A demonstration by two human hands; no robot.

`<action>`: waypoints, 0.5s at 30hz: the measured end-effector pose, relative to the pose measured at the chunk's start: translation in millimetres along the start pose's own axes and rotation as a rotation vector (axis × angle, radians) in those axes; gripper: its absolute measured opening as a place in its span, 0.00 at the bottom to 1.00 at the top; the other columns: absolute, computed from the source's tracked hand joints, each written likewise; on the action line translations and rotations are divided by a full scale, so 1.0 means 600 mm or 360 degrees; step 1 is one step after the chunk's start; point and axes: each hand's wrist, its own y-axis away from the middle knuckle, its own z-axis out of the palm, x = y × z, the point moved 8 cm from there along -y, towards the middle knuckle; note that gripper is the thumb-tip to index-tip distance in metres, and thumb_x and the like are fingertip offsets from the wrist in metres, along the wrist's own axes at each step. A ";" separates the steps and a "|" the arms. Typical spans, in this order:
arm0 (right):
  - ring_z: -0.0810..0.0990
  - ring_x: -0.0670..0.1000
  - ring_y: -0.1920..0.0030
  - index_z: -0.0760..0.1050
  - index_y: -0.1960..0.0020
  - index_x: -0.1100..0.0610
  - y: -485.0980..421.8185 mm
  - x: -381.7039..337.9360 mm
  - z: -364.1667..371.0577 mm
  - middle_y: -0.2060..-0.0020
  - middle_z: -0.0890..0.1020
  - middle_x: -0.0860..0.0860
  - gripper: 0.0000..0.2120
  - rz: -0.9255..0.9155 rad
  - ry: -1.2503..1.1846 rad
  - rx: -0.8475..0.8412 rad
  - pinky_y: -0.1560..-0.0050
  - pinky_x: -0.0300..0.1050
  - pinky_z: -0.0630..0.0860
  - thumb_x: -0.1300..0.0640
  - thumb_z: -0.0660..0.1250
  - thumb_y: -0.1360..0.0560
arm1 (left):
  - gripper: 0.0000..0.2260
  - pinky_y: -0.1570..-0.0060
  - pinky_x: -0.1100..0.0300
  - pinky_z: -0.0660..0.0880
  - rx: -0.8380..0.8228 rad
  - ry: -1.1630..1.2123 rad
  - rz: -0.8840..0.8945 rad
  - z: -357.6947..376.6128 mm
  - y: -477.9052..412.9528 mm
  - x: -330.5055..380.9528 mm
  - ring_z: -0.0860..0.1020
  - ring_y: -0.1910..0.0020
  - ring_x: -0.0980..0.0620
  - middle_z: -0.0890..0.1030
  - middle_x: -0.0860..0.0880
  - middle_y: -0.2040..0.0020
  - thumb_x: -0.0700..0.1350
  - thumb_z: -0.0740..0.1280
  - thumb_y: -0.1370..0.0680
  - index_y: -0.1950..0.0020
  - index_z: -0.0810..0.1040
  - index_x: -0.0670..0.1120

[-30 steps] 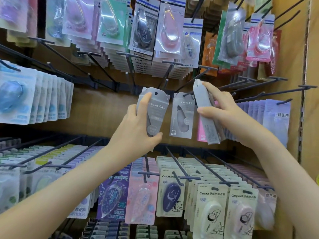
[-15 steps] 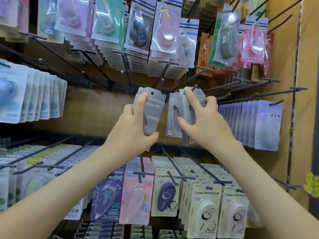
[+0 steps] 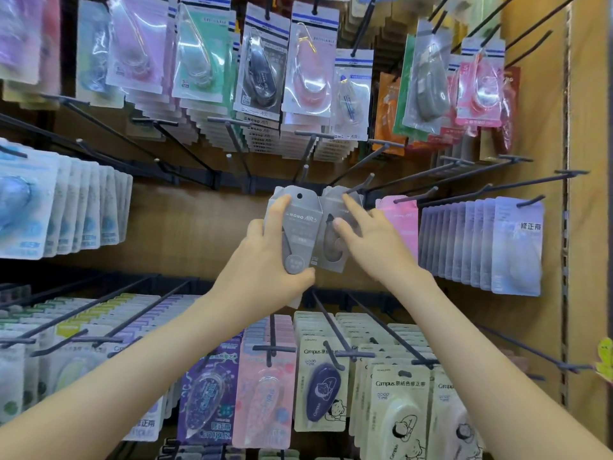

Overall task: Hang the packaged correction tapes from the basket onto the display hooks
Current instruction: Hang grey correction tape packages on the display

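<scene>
At the middle row of the display wall, the left hand (image 3: 262, 260) grips 1 grey packaged correction tape (image 3: 300, 224) upright, long axis vertical, hang hole at the top, front reading "MONO AIR5"; its fingers wrap the pack's side and the thumb curls under the lower end. Just beside it, the right hand (image 3: 374, 240) rests nearly straight, spread fingers on a matching grey pack (image 3: 330, 205) hanging from a black hook (image 3: 360, 185). Lower packs (image 3: 398, 410) read "Campus".

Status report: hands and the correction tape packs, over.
Left hand grips grey MONO AIR pack, not yet hung. Right hand open, touching second grey pack at hook. No obstruction seen.
</scene>
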 end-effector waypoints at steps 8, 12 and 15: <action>0.82 0.46 0.55 0.73 0.42 0.50 0.060 -0.027 -0.077 0.53 0.82 0.50 0.11 -0.0228 -0.1199 -0.0052 0.58 0.37 0.79 0.48 0.62 0.21 | 0.42 0.54 0.63 0.76 0.0066 0.0161 0.0194 0.037 -0.025 0.085 0.73 0.46 0.53 0.66 0.50 0.40 0.51 0.72 0.28 0.24 0.45 0.59; 0.81 0.37 0.54 0.70 0.45 0.44 0.051 -0.005 -0.096 0.54 0.81 0.41 0.07 -0.0139 -0.1260 0.0020 0.62 0.30 0.76 0.52 0.65 0.22 | 0.42 0.52 0.64 0.74 0.0074 0.0094 0.0254 0.055 -0.042 0.119 0.72 0.44 0.53 0.65 0.48 0.38 0.53 0.71 0.28 0.24 0.44 0.59; 0.82 0.40 0.53 0.70 0.41 0.46 0.046 0.006 -0.099 0.53 0.80 0.41 0.10 -0.0058 -0.1272 0.0028 0.61 0.31 0.77 0.50 0.64 0.22 | 0.43 0.49 0.60 0.75 0.0053 0.0011 0.0219 0.067 -0.054 0.126 0.72 0.41 0.50 0.65 0.46 0.34 0.55 0.70 0.28 0.24 0.43 0.58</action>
